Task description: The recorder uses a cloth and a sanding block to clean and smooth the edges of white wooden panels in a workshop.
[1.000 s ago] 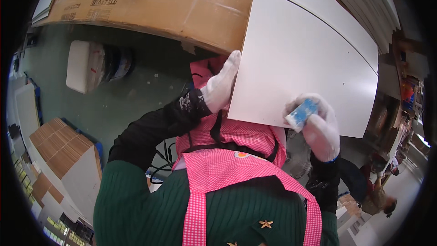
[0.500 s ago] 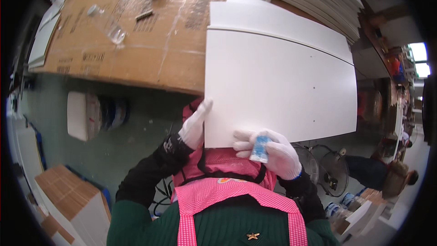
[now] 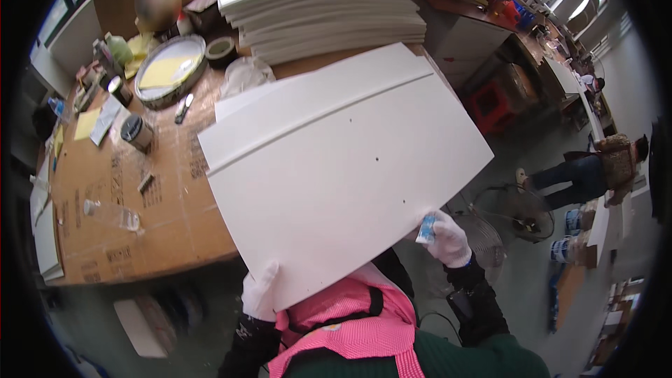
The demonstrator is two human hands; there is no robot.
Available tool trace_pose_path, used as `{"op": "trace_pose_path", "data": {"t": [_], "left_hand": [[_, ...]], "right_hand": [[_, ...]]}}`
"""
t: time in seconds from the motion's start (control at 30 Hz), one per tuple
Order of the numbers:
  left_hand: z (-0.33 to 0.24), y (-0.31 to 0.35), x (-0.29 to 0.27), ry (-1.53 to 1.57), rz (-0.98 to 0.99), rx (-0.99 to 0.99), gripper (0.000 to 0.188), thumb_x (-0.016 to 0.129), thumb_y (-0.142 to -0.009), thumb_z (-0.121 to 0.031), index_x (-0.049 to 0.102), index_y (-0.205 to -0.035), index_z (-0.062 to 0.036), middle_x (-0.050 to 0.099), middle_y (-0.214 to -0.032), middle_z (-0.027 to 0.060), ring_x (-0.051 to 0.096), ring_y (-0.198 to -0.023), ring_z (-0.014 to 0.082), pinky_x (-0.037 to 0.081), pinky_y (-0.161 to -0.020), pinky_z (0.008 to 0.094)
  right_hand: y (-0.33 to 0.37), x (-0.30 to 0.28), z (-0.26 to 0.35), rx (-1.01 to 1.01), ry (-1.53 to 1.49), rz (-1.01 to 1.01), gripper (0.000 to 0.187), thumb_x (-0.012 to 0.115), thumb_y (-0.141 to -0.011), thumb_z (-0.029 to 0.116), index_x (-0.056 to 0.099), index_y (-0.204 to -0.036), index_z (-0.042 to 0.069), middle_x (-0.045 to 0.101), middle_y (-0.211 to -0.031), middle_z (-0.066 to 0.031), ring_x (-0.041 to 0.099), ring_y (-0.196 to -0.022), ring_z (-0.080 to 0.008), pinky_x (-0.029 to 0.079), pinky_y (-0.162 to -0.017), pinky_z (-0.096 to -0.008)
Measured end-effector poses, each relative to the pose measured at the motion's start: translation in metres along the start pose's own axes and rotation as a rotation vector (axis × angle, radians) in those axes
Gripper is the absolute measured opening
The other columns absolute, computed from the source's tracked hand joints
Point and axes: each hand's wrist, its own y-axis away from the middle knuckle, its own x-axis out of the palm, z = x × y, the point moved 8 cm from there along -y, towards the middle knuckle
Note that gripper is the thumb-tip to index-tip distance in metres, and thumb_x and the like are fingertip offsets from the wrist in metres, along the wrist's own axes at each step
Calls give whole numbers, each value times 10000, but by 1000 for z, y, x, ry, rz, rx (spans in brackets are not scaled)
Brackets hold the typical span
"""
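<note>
A large white panel (image 3: 336, 196) with a few small holes lies tilted before me, jutting past the table's near edge over my pink apron. Beneath its far side shows another white board (image 3: 322, 101). My left hand (image 3: 260, 294), in a white glove, grips the panel's near left corner, thumb on top. At the near right edge is my gloved right hand (image 3: 446, 241), closed around a small blue-and-white piece (image 3: 425, 229), whose kind I cannot make out. Those fingers are beside the panel's edge; whether they also grip it is unclear.
A brown cardboard-covered table (image 3: 182, 196) bears a clear bottle (image 3: 112, 215), a dark can (image 3: 136, 131), a knife (image 3: 184, 108) and a wide round tub (image 3: 169, 73). Behind the panel rises a stack of white boards (image 3: 322, 10). Fans (image 3: 514, 213) and a person (image 3: 595, 168) are at right.
The white panel has turned counter-clockwise in view. My right hand has gone from the panel's near face to its right edge, still with the blue-and-white piece. The view has swung right.
</note>
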Motion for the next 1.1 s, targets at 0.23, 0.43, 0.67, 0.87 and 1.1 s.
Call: {"op": "trace_pose_path", "data": {"t": [0.23, 0.43, 0.67, 0.87, 1.1], "left_hand": [[3, 23, 14, -36, -25, 42, 458, 704, -926, -269, 589, -1264, 18, 655, -1126, 88, 641, -962, 165, 533, -827, 321], [34, 23, 13, -77, 74, -53, 534, 666, -943, -287, 487, -1357, 1, 613, -1233, 124, 629, -1090, 234, 534, -909, 373], [18, 11, 19, 355, 346, -135, 605, 674, -882, -243, 474, -1374, 44, 610, -1281, 169, 629, -1150, 281, 532, -938, 383], [-7, 30, 23, -140, 349, 49, 512, 703, -813, -216, 584, -1228, 60, 673, -1104, 129, 668, -969, 226, 538, -832, 353], [-36, 66, 45, -309, 323, 418, 416, 669, -818, -189, 614, -1144, 63, 695, -1012, 147, 683, -886, 239, 555, -760, 359]], "right_hand": [[7, 1, -13, -72, -218, -181, 301, 659, -908, 191, 592, -1160, 40, 651, -1108, -92, 629, -1079, -253, 492, -960, -464], [-1, -10, -5, -167, -242, -225, 244, 621, -926, 184, 583, -1120, 42, 626, -1071, -82, 621, -1003, -218, 494, -939, -428], [-8, -12, -1, -194, -103, -377, 180, 524, -916, 115, 578, -1054, 14, 615, -981, -77, 615, -948, -208, 506, -900, -381], [6, -14, -9, -243, -277, -383, 198, 557, -907, 139, 592, -1048, 3, 629, -942, -70, 638, -890, -226, 513, -892, -372], [-9, -4, 3, -485, -452, -140, 290, 582, -928, 239, 600, -1110, 14, 670, -1049, -100, 650, -1030, -262, 511, -946, -410]]}}
